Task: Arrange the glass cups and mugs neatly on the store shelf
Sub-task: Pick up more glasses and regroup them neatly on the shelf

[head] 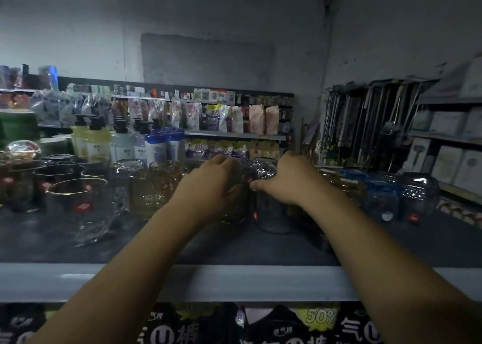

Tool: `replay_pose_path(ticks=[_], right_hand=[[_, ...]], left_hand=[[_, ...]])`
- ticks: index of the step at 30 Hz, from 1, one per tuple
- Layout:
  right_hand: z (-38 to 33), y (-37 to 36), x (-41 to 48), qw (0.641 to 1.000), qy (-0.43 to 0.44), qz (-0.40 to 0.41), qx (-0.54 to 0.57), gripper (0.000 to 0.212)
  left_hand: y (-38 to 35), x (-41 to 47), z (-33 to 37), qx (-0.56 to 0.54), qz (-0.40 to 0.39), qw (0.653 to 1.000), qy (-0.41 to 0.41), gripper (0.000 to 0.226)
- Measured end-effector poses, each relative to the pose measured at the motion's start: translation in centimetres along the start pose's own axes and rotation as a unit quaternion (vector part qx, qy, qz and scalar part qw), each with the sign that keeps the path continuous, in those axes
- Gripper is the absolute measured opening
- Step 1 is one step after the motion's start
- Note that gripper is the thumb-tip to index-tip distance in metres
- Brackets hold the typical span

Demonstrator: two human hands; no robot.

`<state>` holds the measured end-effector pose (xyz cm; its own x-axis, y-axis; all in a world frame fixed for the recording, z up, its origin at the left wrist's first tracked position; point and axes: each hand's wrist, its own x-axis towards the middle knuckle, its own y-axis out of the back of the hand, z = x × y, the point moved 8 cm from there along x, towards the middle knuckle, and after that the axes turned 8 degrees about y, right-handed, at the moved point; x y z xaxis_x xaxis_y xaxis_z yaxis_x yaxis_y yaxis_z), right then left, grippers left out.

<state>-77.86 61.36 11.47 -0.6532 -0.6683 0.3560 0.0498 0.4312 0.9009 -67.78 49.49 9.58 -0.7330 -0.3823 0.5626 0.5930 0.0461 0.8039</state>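
Your left hand (208, 184) curls round dark glass (236, 209) on shelf (182, 247). Your right hand (284, 182) grips clear glass (272, 213) just beside it. Amber mugs (148, 187) left of left hand; blue glasses (383, 197) right of right hand.

left grip (208, 184): fingers curled | right grip (284, 182): fingers curled | arms outstretched forward

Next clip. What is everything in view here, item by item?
shelf: one, dark grey, foreground
gold-rimmed glasses: several, clear, shelf left
ribbed mugs: a few, amber, left of centre
amber glass: one, centre
clear glass: one, centre, beside it
blue glasses: a few, shelf right
dimpled glass: one, dark, far right
pump bottles: several, pale, behind left
left hand: grips amber glass
right hand: grips clear glass top
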Motion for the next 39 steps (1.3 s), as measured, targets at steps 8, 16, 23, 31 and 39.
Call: replay_pose_path(ticks=[8,16,23,31,39], right_hand=[[1.1,-1.9,1.8,0.995,-0.029,-0.028,0.094,0.078],[1.2,-1.2,0.4,1.0,0.016,0.0,0.024,0.109],[0.8,-1.1,-1.5,0.996,0.06,0.058,-0.008,0.083],[0.5,-1.5,-1.4,0.995,0.073,0.069,-0.027,0.062],[0.0,-2.3,-1.9,0.988,0.076,0.124,-0.046,0.054]], left_hand=[[-1.0,0.1,-0.8,-0.086,-0.002,0.996,-0.033,0.033],[-0.4,0.6,0.0,-0.147,0.042,0.986,-0.068,0.011],[0.9,0.1,0.3,-0.155,0.118,0.98,-0.05,0.009],[5.9,-2.8,0.9,-0.214,0.176,0.961,-0.014,0.02],[4.3,-9.4,-0.9,-0.43,0.179,0.879,0.103,0.007]])
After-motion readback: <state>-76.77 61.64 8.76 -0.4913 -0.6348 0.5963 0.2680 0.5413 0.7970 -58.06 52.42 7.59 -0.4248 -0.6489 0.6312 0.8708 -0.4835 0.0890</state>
